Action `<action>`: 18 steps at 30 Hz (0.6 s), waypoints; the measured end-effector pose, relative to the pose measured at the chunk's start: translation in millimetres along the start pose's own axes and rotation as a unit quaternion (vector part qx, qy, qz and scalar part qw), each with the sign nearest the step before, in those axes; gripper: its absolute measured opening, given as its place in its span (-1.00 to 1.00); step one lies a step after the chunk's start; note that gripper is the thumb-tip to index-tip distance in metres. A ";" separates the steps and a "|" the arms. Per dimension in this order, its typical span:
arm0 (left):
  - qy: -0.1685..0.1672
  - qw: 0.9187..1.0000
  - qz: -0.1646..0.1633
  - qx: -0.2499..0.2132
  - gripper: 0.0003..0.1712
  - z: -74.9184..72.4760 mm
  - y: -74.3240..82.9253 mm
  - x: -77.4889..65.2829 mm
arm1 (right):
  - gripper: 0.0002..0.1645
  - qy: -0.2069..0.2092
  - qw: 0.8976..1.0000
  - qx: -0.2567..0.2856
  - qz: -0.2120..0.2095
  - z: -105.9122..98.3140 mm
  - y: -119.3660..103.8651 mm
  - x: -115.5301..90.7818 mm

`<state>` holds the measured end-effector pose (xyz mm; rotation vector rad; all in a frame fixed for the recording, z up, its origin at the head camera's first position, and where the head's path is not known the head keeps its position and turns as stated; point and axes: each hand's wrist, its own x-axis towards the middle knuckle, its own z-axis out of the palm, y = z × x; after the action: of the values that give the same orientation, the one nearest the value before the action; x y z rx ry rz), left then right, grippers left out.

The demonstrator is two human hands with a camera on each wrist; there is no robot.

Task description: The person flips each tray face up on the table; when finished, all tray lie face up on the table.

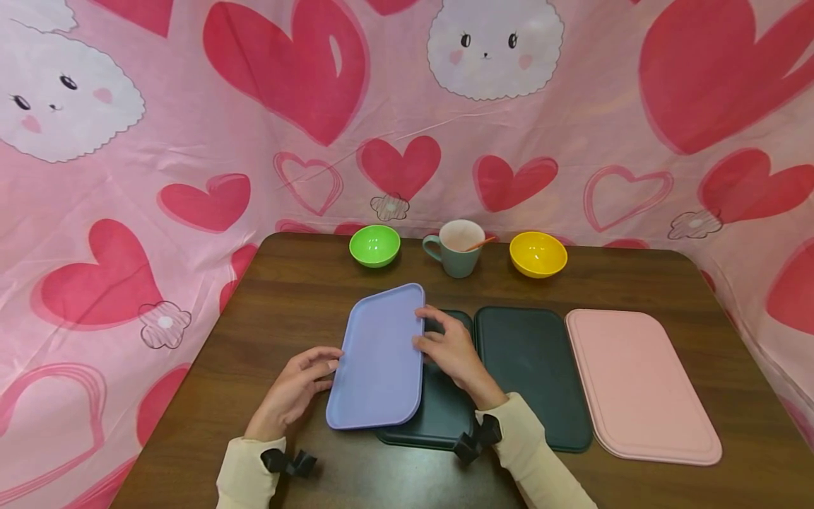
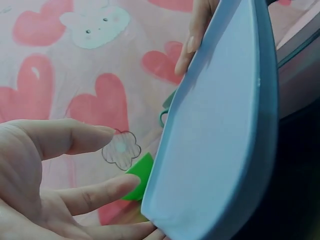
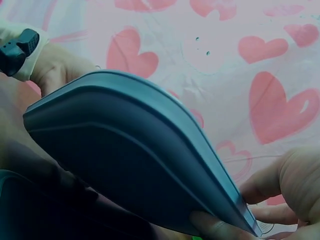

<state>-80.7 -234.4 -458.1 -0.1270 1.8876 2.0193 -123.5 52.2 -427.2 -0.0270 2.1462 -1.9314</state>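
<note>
A lavender tray with a raised rim is held tilted over the left dark green tray, partly covering it. My right hand grips its right edge between thumb and fingers; the right wrist view shows a fingertip on the underside. At the opposite edge is my left hand, its fingers spread and fairly straight. In the left wrist view, a lower finger of that hand reaches the tray's corner, while the upper ones stand apart from the rim.
Beside these lie a second dark green tray and a pink one. Along the back stand a green bowl, a grey-green mug with an orange-brown stick in it, and a yellow bowl. A heart-patterned cloth hangs behind the table.
</note>
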 end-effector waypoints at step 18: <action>0.052 0.994 0.083 -0.046 -0.72 -15.4 13.0 -19.3 | -0.34 -0.027 0.996 -0.073 -0.033 20.0 -1.6 1.2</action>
<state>-69.9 -253.9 -441.2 -0.1054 1.9236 2.2521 -120.9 32.2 -427.6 -0.1775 2.2724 -1.7818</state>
